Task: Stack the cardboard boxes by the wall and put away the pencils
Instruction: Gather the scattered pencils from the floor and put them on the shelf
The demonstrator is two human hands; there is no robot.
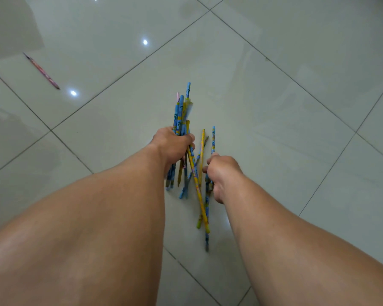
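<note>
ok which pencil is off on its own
The pink pencil lying alone at upper left; the other pencils bunch at the left hand and right hand.

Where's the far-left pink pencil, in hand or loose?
Loose: the pink pencil lies alone on the floor, far from the held pencils.

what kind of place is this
Indoors, likely a room in a home, though that is a guess: glossy pale tiles catch glints of overhead light, and the left hand grips pencils just above them.
</note>
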